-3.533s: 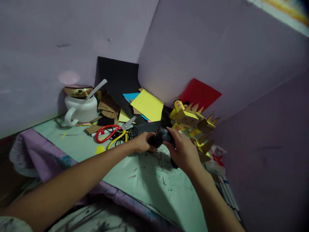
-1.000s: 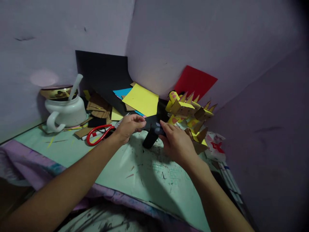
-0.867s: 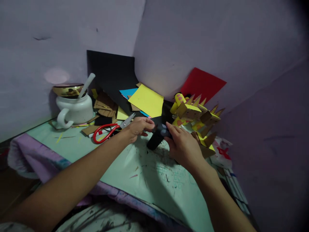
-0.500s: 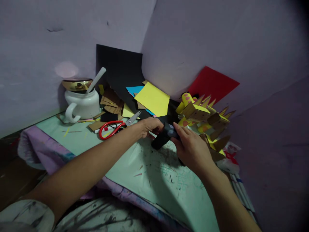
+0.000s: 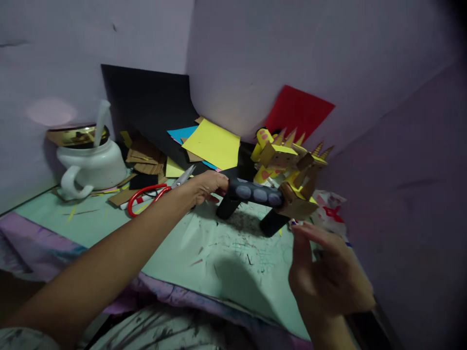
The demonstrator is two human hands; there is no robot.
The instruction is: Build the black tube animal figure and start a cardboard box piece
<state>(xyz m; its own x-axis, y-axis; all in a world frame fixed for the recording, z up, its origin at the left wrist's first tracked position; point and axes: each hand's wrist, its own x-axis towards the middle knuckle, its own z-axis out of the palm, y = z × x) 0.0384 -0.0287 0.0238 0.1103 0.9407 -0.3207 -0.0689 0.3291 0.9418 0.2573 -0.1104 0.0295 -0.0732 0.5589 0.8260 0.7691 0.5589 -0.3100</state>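
Head view: my left hand (image 5: 207,187) is gripping the near-left end of a black spotted figure (image 5: 260,195), fingers curling over it. Figure is sitting mid-scene at the table (image 5: 175,253), legs (image 5: 226,208) slanting down; can't tell if they're bearing weight. My right hand (image 5: 328,272) is hovering off its right end, thumb and forefinger nearly meeting by a small white-and-purple bit (image 5: 295,222); can't tell if I'm pinching it.

Risks: I'm steadying one end only, so the figure could be tipping or twisting if a leg isn't seated. Too hard a squeeze could be denting the body, if it's paper, as it's looking. The cardboard piece (image 5: 299,209) is crowding the right end, touching or not I can't tell; shifting the figure that way could be knocking it. Red-handled scissors (image 5: 148,198) are lying just beside my left wrist, so a careless sweep could be dragging them or nicking me
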